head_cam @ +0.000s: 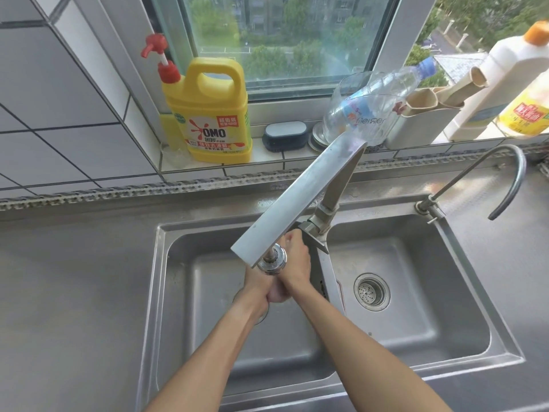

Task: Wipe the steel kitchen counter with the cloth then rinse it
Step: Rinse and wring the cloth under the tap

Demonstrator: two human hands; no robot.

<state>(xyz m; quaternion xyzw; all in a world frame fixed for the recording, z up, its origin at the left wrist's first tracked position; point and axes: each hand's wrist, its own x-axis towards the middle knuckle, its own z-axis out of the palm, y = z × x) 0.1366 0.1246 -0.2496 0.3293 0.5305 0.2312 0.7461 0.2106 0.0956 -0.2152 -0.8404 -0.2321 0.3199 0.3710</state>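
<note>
At the centre of the frame, both hands meet under the flat steel faucet [300,197], over the left basin of the sink [166,263], placed there to catch its water. The left hand [257,288] and right hand [295,261] curl together around something pale, seemingly the cloth [277,294], mostly hidden. The steel counter [74,278] spreads lower left.

Pretty clearly a home kitchen. There's a double-bowl stainless sink [463,295] set into a steel table [74,292], with a big flat faucet [297,203] plus a thin gooseneck tap [505,179] beside it. Grey tiled wall [59,99], and a window [282,40] looking out on trees and apartment blocks. The sill holds a yellow OMO dish soap jug [208,114], a scrub brush [285,135], an empty plastic bottle [374,99] and an oil bottle [528,114].
</note>
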